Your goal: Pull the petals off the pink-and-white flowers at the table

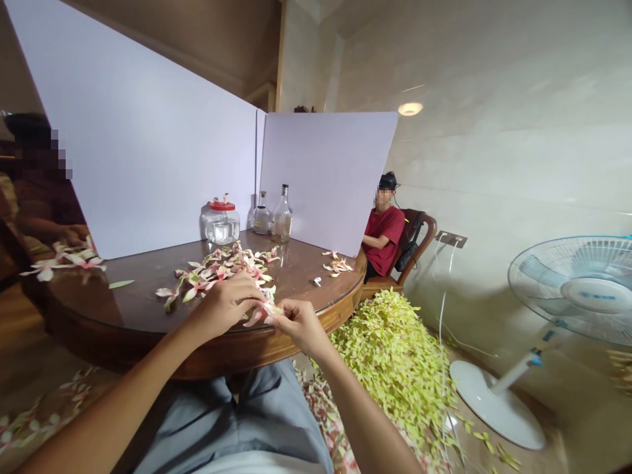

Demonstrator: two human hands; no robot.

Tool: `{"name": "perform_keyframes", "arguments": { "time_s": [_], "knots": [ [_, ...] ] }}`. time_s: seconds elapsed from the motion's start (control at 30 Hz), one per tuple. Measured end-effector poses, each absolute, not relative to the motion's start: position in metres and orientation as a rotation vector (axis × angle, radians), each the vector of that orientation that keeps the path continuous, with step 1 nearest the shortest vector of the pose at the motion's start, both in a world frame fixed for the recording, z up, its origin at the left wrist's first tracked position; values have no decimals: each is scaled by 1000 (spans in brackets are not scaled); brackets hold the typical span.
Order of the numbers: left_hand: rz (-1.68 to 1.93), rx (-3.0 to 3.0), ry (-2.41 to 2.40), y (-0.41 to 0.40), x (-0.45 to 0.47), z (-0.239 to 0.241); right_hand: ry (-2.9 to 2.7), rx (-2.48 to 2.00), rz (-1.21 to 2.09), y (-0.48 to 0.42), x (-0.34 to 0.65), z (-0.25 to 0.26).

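Observation:
My left hand [228, 304] and my right hand [295, 321] meet at the near edge of a round wooden table [148, 309]. Both pinch one pale pink and white flower piece [264, 311] between their fingertips. Just beyond the hands lies a loose pile of pink, white and green artificial flowers [222, 266] on the tabletop. My grey-trousered legs show below the table's edge.
A red-lidded glass jar [220, 222] and two glass bottles [276, 214] stand before white divider boards [148, 164]. A heap of green petals [395, 362] covers the floor, with a standing fan [567, 296] at right. A person in red [385, 230] sits beyond; another person is at far left.

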State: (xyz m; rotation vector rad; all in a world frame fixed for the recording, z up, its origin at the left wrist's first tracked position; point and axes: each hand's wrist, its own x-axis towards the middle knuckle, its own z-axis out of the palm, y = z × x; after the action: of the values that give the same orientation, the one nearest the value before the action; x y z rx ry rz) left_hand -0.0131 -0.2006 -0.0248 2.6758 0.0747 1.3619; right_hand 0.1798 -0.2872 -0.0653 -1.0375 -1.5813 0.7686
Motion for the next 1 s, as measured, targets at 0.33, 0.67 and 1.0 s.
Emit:
{"name": "perform_keyframes", "arguments": {
  "time_s": [0.33,0.67,1.0],
  "knots": [
    [1493,2261,574,-177,-17,-33,-1579,-994,821,-291,185,-61],
    [1520,1821,790,-167,2,-40,-1478,-920,849,-294,186,-60],
    [1503,1656,689,-172,17,-30,-1412,-949,797,-308,193,-63]
  ]
}}
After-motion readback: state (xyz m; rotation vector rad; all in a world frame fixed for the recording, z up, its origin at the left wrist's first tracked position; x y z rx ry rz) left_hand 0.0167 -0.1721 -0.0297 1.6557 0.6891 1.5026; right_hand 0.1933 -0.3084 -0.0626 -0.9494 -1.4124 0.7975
